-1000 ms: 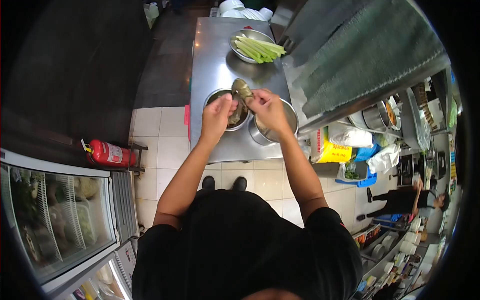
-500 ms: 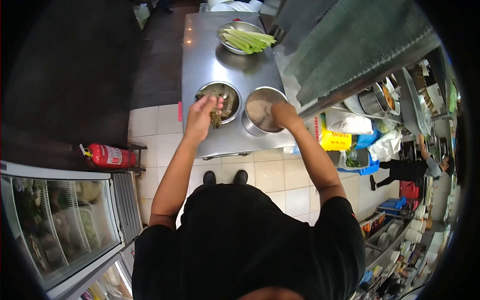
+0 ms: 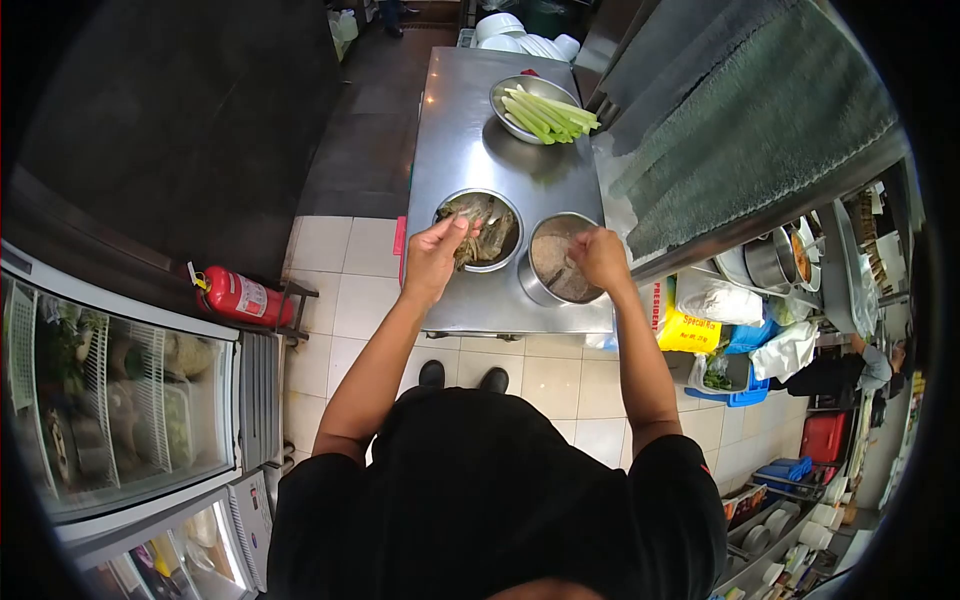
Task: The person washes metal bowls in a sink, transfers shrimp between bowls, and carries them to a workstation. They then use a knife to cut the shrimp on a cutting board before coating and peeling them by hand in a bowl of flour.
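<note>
My left hand [image 3: 437, 257] pinches a grey-brown prawn [image 3: 466, 250] at the near left rim of a round steel bowl [image 3: 519, 222]. Several more glossy prawns [image 3: 496, 236] lie in that bowl. Just to its right stands a deeper steel pot [image 3: 541, 289] with pinkish-brown contents [image 3: 549, 256]. My right hand [image 3: 601, 262] is closed over the pot's right side, and I cannot tell what its fingers hold. A dark grey piece shows below them inside the pot.
Celery sticks [image 3: 545, 113] fill a steel bowl [image 3: 504, 117] at the far end of the steel table [image 3: 455, 130]. A frosted panel [image 3: 750, 120] borders the right. Bags and a blue crate [image 3: 745, 392] sit lower right, with a person [image 3: 840, 372] beyond. A fire extinguisher [image 3: 240, 297] and glass-door fridge [image 3: 120, 400] are left.
The view has shifted, so the table appears further right and lower. My right hand has risen from inside the pot to its rim. My left hand stays by the prawn bowl.
</note>
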`<control>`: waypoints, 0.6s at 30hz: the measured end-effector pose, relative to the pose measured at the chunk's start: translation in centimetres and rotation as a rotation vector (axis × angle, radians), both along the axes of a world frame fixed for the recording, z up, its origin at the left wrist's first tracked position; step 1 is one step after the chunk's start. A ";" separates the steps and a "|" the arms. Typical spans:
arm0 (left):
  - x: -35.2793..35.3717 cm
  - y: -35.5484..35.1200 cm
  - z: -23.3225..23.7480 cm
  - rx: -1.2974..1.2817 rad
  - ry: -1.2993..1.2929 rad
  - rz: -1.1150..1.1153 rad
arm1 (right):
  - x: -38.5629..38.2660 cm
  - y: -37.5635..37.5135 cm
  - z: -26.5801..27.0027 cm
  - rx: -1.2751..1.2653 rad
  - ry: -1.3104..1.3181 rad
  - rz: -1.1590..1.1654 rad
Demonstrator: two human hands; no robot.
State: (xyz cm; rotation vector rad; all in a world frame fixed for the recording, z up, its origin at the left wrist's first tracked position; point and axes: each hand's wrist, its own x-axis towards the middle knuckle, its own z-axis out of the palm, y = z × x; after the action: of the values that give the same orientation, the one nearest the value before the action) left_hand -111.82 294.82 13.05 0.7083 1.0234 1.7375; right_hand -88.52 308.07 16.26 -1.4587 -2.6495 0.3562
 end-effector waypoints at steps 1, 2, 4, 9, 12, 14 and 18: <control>0.2 -0.1 0.2 0.012 0.004 0.001 | -0.4 -0.8 1.2 -0.107 0.281 0.036; 0.5 0.0 0.0 0.009 0.005 -0.008 | -1.1 -1.2 1.0 -0.170 0.513 0.071; 1.1 0.5 -0.6 -0.011 0.126 0.061 | -3.3 -2.4 1.6 -0.225 0.749 0.091; 2.6 0.7 0.1 0.017 0.089 0.073 | -8.1 -5.2 2.8 -0.503 0.956 0.070; 2.6 0.4 -0.4 -0.016 0.094 0.087 | -9.1 -5.0 2.0 -0.320 0.873 0.057; 2.6 0.1 -0.9 -0.040 0.100 0.088 | -9.6 -4.7 1.8 -0.167 0.776 0.060; 3.2 0.1 -1.3 -0.054 0.141 0.148 | -10.6 -5.5 0.9 0.169 0.682 0.115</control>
State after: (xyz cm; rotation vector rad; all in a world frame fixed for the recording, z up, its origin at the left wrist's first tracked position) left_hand -108.61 294.93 11.77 0.7454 1.2418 1.7984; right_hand -99.09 302.60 17.16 -0.9153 -2.1450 0.5141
